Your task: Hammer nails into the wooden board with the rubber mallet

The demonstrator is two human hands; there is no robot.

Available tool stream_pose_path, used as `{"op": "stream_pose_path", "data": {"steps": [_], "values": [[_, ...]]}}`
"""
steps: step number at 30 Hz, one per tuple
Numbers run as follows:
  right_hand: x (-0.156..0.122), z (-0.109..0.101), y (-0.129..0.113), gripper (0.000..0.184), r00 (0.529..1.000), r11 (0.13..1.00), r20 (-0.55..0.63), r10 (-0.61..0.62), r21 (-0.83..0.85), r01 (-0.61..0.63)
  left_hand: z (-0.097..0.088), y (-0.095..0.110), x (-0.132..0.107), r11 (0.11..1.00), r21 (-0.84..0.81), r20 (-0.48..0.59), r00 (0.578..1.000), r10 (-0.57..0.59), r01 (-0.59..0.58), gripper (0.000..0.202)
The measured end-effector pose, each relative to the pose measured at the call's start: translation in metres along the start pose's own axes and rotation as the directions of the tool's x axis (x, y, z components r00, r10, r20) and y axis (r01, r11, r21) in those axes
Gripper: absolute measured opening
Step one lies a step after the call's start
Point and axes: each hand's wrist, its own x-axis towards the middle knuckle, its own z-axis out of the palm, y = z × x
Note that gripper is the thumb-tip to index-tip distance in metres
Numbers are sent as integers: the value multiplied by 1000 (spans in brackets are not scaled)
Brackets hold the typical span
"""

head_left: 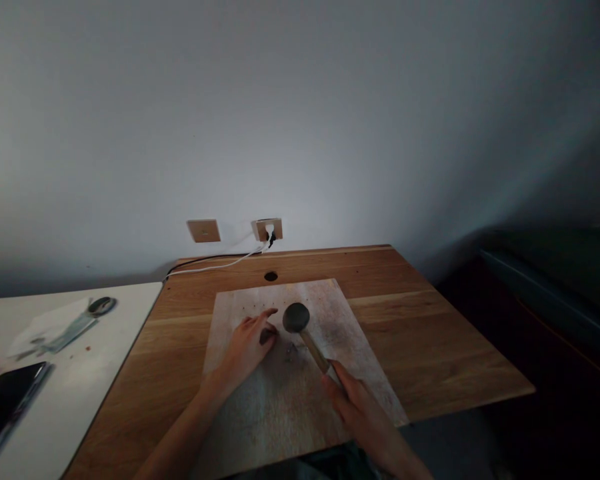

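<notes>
My right hand (353,400) is closed around the wooden handle of a mallet (296,318) with a dark round head. The head is held over a pale, worn board (290,400) on the wooden desk. Left of the mallet head, my left hand (253,343) is over the board with its index finger stretched out and apart from the thumb; nothing shows between them. A row of small dark dots (263,306), nails or holes, runs along the far part of the board. Small dark bits (291,350), too small to name, lie below the mallet head.
The wooden desk (430,347) meets a wall with a plugged socket (269,229); cables (215,267) run along its back edge. On the white table (105,373) at left are a phone (13,400), a tape roll (101,306) and a packet (73,332).
</notes>
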Motion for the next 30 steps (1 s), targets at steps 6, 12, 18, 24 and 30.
{"op": "stream_pose_path", "data": {"steps": [6, 12, 18, 24, 30], "values": [[3, -19, 23, 66, 991, 996, -129, -26, 84, 37, -4, 13, -5, 977, 168, -11, 991, 135, -131, 38], [4, -23, 38, 75, 989, 993, -145, 31, 121, -13, -2, 50, -11, 883, 317, 253, 928, 274, -347, 25], [1, -27, 31, 70, 988, 997, -152, -16, 73, 27, 6, 53, -11, 924, 292, 247, 953, 175, -246, 34], [-1, -27, 31, 67, 994, 988, -109, 25, 154, -9, 5, 53, -10, 918, 332, 282, 952, 121, -215, 33], [0, -25, 32, 67, 996, 979, -89, 32, 206, -13, -7, 52, 2, 985, 143, 213, 975, 68, -100, 29]]}}
